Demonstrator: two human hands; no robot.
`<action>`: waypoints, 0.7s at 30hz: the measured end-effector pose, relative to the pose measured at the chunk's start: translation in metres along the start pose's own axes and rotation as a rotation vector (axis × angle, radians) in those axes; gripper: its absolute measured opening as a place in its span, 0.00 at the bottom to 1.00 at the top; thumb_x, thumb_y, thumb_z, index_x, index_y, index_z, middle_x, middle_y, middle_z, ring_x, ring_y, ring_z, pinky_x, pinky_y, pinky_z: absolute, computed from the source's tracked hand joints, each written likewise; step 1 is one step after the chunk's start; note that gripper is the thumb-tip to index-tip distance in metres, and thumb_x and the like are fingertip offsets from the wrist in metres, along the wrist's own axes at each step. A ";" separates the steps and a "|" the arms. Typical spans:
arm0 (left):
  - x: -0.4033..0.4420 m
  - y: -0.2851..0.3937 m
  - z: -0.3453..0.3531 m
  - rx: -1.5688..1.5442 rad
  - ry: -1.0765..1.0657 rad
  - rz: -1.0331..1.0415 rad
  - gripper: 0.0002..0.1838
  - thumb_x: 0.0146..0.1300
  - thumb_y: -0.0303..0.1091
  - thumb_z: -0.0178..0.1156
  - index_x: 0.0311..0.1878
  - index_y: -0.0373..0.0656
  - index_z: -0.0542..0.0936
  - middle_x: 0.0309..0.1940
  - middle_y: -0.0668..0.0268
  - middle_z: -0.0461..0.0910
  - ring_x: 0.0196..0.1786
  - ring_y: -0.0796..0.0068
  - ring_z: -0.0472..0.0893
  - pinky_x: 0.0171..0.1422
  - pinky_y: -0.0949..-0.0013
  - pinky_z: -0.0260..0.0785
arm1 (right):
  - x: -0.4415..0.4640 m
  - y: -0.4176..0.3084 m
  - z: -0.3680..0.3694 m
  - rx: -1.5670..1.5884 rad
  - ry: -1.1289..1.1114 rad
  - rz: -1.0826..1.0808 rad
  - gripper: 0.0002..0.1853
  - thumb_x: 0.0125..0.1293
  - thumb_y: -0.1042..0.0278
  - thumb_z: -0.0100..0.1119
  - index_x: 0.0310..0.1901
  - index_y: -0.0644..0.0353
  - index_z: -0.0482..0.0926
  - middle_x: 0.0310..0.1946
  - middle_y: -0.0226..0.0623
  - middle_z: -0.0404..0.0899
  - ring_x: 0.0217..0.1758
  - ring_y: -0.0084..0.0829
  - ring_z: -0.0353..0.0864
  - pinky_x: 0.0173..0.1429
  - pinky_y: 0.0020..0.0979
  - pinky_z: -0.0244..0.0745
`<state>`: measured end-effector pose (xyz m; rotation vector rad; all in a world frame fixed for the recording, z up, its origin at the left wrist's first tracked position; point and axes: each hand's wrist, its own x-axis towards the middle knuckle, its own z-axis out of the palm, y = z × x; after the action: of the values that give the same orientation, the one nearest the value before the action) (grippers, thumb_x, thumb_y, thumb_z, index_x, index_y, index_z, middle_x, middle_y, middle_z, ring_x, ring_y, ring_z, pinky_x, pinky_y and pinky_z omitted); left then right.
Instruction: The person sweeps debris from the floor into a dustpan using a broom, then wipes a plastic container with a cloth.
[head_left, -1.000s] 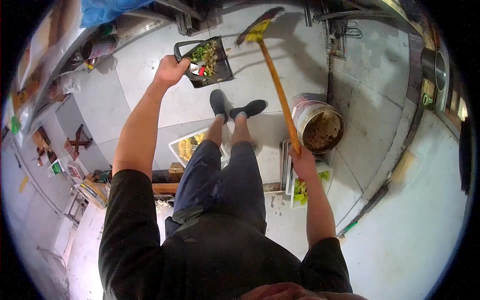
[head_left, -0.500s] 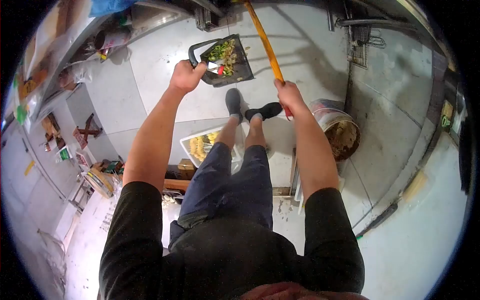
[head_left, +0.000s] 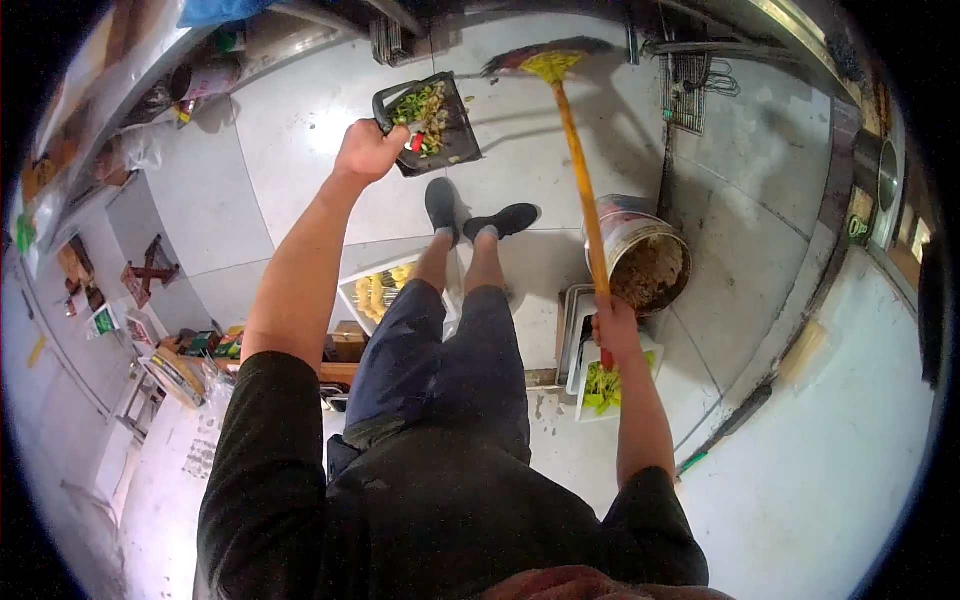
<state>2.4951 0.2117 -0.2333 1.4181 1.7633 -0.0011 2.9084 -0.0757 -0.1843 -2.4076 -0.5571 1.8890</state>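
Observation:
My left hand (head_left: 372, 152) is closed round the handle of a black dustpan (head_left: 458, 125). Green and pale scraps (head_left: 427, 112) and a small red and white piece lie in the pan. Closed on the lower end of a wooden broom handle (head_left: 582, 180) is my right hand (head_left: 614, 325). The broom head (head_left: 553, 62), yellow at its base with dark bristles, is at the top of the view, right of the pan and apart from it.
A dirty bucket (head_left: 640, 250) stands just beyond my right hand. White trays hold green leaves (head_left: 603, 388) and yellow skewered food (head_left: 375, 295) near my legs. Wire racks (head_left: 688, 95) lie at the upper right. Shelving and clutter line the left side.
Since half a second ago, my right hand has come back toward my body, and the broom head shows again. The dustpan stays in my left hand, its handle now at a steeper angle.

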 end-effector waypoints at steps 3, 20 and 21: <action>-0.002 0.011 -0.003 0.007 -0.011 0.007 0.27 0.54 0.51 0.54 0.28 0.28 0.80 0.25 0.40 0.78 0.34 0.45 0.81 0.41 0.57 0.74 | -0.005 -0.030 -0.032 -0.270 0.141 -0.047 0.27 0.70 0.46 0.47 0.35 0.69 0.75 0.23 0.48 0.78 0.27 0.48 0.78 0.36 0.44 0.73; 0.007 0.019 0.007 0.060 0.045 0.022 0.31 0.53 0.54 0.55 0.28 0.25 0.79 0.26 0.39 0.78 0.36 0.45 0.81 0.43 0.58 0.74 | -0.001 -0.030 0.004 -0.701 -0.002 -0.212 0.24 0.68 0.48 0.49 0.45 0.68 0.74 0.38 0.59 0.79 0.44 0.57 0.78 0.49 0.50 0.72; 0.002 0.024 0.000 0.041 0.022 -0.001 0.31 0.52 0.54 0.56 0.27 0.25 0.79 0.25 0.39 0.77 0.35 0.46 0.81 0.41 0.58 0.74 | -0.014 -0.034 0.000 -0.683 0.009 -0.216 0.24 0.68 0.48 0.50 0.45 0.68 0.74 0.38 0.59 0.79 0.44 0.58 0.78 0.48 0.50 0.72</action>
<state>2.5143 0.2218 -0.2232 1.4511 1.7911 -0.0225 2.8970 -0.0475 -0.1634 -2.5409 -1.6099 1.7928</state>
